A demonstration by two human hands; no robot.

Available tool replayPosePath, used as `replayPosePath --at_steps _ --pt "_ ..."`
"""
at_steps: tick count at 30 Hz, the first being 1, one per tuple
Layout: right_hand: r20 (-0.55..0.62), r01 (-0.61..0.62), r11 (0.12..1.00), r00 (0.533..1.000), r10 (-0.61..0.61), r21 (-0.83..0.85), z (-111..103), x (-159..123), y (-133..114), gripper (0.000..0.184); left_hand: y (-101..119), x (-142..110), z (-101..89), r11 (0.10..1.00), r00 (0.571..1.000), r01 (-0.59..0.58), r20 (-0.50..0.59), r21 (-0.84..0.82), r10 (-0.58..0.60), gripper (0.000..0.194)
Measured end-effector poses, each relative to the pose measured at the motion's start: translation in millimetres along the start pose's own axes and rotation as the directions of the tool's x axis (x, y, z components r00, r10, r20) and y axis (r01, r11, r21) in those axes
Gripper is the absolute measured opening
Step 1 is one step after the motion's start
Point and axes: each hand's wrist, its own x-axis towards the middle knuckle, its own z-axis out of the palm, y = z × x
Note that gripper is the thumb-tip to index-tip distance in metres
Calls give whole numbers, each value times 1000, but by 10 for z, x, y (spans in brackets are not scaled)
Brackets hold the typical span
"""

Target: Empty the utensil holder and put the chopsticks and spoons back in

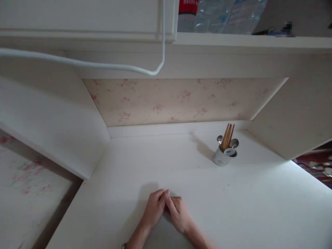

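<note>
My left hand (153, 209) and my right hand (178, 211) rest together on the white desk (259, 207) near its front edge. Their fingers are curled and the fingertips touch each other. Nothing shows in either hand. A white perforated utensil holder (223, 155) stands farther back to the right, well apart from both hands. It holds wooden chopsticks (228, 135) and metal spoons (234, 142).
White side panels wall the desk left and right, with floral wallpaper (176, 102) at the back. A white cable (103, 65) hangs across from a shelf above. Water bottles (228, 15) stand on the upper shelf. A floral-covered surface (28, 186) lies to the lower left.
</note>
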Motion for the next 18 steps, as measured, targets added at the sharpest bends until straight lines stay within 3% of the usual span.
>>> replayPosePath --at_steps 10,14,16,18 --pt "-8 1 1000 1000 -1 0 3 -16 -56 58 69 -15 -9 1000 1000 4 -12 -4 -4 44" --pt "-21 -49 993 998 52 111 -31 -14 -75 62 58 -4 -3 1000 1000 10 -7 -23 -10 44" --pt "-96 -105 975 987 125 197 -184 9 -66 62 43 3 -2 999 1000 23 -20 -33 -23 45" --pt "-283 -129 961 939 197 243 -467 52 -26 58 29 9 -6 998 998 50 -36 -49 -52 46"
